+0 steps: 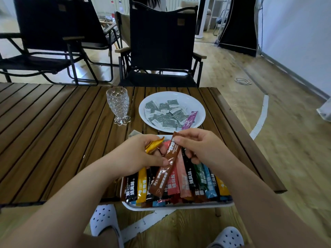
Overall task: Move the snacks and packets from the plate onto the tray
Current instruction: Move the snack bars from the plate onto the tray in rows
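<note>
Both hands hold one brown stick packet [165,169] above the white tray [179,205] of packets: right hand [200,147] fingers pinch its top, left hand [141,154] fingers grip its middle plus a yellow packet [154,144]. Beyond, the white plate [198,106] holds grey sachets [164,113] on the slatted wooden table [53,126].

Tray [179,207]: far rim and floor lying hidden beneath the stick packets [180,183] and both hands. Grey sachets [166,113] beyond the tray: print showing too small to read. Forearms running off the bottom edge.
</note>
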Motion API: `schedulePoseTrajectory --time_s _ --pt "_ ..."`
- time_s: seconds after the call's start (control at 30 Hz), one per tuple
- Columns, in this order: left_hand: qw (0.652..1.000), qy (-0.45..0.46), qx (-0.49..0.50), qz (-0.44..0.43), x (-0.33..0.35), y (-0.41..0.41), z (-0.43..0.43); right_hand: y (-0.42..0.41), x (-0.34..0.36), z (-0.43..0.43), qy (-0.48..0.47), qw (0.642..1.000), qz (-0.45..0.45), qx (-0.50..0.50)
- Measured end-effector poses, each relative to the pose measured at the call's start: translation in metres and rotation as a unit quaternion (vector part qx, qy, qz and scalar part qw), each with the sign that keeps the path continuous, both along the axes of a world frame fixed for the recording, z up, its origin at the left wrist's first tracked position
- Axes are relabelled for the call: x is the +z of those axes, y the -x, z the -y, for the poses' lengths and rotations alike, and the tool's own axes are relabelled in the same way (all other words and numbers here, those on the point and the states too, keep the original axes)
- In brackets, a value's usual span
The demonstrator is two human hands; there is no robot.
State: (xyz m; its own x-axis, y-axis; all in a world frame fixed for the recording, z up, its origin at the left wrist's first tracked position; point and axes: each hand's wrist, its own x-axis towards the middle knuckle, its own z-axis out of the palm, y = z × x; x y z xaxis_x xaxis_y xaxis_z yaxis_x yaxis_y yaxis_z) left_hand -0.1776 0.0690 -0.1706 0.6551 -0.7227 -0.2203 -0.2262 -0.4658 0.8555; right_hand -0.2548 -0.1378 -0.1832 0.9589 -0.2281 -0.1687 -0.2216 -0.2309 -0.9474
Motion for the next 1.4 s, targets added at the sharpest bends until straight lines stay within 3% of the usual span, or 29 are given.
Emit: schedulePoseTrajectory --time_s 0.1,0.23,0.3,0.37,0.47,0.53,0.6,0.77,0.9,1.1,1.27,1.33,1.4 --pt "0.999 0.048 0.019 0.001 0.000 0.000 -0.001 -0.001 0.001 -0.002 -0.081 0.996 0.041 -0.009" --pt "0.983 0.098 0.127 -0.093 0.002 -0.010 -0.008 -0.001 0.010 -0.002 -0.257 0.957 0.081 -0.109" --pt "0.971 0.115 0.163 -0.132 0.002 -0.016 -0.013 0.001 0.013 -0.001 -0.303 0.941 0.082 -0.129" --pt "0.948 0.166 0.206 -0.180 0.002 -0.020 -0.015 0.003 0.017 -0.001 -0.273 0.955 0.063 -0.095" --pt "0.900 0.246 0.279 -0.228 0.002 -0.022 -0.013 0.008 0.018 -0.002 -0.116 0.991 -0.021 0.055" --pt "0.883 0.272 0.294 -0.245 0.002 -0.020 -0.010 0.010 0.015 -0.008 -0.045 0.982 -0.082 0.165" --pt "0.880 0.288 0.277 -0.257 0.002 -0.016 -0.004 0.011 0.011 -0.015 -0.023 0.975 -0.097 0.199" --pt "0.929 0.211 0.237 -0.191 0.002 -0.012 0.004 0.009 0.010 -0.016 0.008 0.975 -0.106 0.193" --pt "0.943 0.159 0.242 -0.162 -0.003 -0.013 0.002 0.012 0.010 -0.016 0.046 0.972 -0.131 0.189" --pt "0.960 0.051 0.245 -0.129 -0.013 -0.011 0.004 0.004 0.010 -0.010 0.046 0.994 -0.096 -0.005" --pt "0.972 0.009 0.237 0.002 -0.019 -0.012 0.006 0.004 0.011 -0.010 0.028 0.996 -0.074 -0.042" --pt "0.971 0.027 0.238 -0.020 -0.016 -0.012 0.007 0.004 0.010 -0.009 0.029 0.996 -0.068 -0.046" --pt "0.945 0.106 0.273 -0.147 -0.012 -0.015 0.007 0.003 0.010 -0.008 0.027 0.996 -0.065 -0.046"
